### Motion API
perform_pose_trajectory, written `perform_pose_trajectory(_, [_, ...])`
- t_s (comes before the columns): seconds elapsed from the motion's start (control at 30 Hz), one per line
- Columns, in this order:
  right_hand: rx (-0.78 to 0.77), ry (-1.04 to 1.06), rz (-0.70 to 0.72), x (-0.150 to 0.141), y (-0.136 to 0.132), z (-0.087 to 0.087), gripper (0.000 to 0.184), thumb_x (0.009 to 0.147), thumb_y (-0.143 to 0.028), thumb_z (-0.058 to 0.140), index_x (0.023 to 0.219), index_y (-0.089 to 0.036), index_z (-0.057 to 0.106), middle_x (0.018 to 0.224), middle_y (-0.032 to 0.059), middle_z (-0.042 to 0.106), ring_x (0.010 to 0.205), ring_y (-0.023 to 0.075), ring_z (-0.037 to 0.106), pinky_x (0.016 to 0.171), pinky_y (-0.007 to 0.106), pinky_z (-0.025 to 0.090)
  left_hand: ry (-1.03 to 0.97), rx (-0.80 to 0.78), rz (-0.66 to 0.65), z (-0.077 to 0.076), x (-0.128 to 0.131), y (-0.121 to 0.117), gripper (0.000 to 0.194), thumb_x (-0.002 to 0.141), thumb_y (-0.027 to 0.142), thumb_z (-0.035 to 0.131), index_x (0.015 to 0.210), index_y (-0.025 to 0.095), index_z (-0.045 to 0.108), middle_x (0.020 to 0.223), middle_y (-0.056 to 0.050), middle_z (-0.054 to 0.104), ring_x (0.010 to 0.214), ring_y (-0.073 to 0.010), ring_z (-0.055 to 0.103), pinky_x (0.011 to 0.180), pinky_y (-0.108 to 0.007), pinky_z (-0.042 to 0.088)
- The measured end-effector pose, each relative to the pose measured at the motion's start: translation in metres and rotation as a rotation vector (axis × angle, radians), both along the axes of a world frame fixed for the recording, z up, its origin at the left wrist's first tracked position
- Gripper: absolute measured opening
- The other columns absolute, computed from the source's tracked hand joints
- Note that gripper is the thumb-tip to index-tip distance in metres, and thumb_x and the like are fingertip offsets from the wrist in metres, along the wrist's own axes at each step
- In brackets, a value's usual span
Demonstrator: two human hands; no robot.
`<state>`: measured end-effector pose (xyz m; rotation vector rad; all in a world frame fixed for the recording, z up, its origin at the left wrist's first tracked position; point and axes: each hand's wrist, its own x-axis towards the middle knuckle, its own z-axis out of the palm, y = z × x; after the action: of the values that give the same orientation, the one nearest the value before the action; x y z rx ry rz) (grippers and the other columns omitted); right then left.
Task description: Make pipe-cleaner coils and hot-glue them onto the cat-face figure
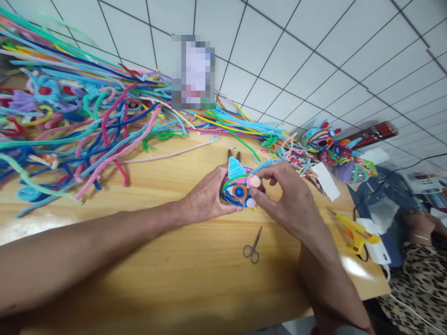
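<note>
A colourful pipe-cleaner animal face [234, 196] sits at the middle of the table, with a light-blue pointed ear and an eye ringed in orange and blue. My left hand [206, 195] grips it from the left, thumb below and fingers behind. With thumb and forefinger, my right hand [291, 197] pinches a small round pink-and-cream piece [254, 182] against the face's front. Part of the face's right side is hidden by those fingers. Just behind it lie dark-handled pliers [238, 156]. Small scissors [253, 249] rest nearer me.
Many loose pipe cleaners [115, 121] cover the left and back of the table along the tiled wall [296, 60]. Finished craft pieces [324, 139] stand at the back right. A yellow glue gun [356, 234] lies at the right edge, near another person's patterned clothing [415, 284].
</note>
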<state>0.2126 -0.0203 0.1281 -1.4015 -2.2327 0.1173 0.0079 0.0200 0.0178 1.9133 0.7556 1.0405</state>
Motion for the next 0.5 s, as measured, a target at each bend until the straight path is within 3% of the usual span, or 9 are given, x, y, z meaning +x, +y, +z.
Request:
perform_pose_trajectory(0.17, [0.031, -0.008, -0.056, 0.005, -0.004, 0.007, 0.015, 0.097, -0.034, 0.071, 0.110, -0.027, 0.067, 0.091, 0.0034, 0.062, 0.082, 0.0208, 0.057, 0.073, 0.038, 0.049, -0.009, -0.056, 0.007, 0.001, 0.001, -0.001, 0.070, 0.074, 0.043, 0.091, 0.127, 0.025, 0.048, 0.125, -0.010, 0.065, 0.116, -0.0331, 0.068, 0.098, -0.051, 0.060])
perform_pose_trajectory(0.5, [0.063, 0.041, -0.005, -0.004, 0.000, -0.008, 0.010, 0.095, -0.020, 0.068, 0.103, -0.026, 0.069, 0.090, 0.0040, 0.068, 0.085, 0.0213, 0.062, 0.075, 0.038, 0.050, 0.024, -0.021, 0.014, -0.002, 0.000, 0.000, 0.076, 0.071, 0.040, 0.093, 0.129, 0.026, 0.046, 0.130, -0.010, 0.064, 0.122, -0.0347, 0.066, 0.103, -0.054, 0.059])
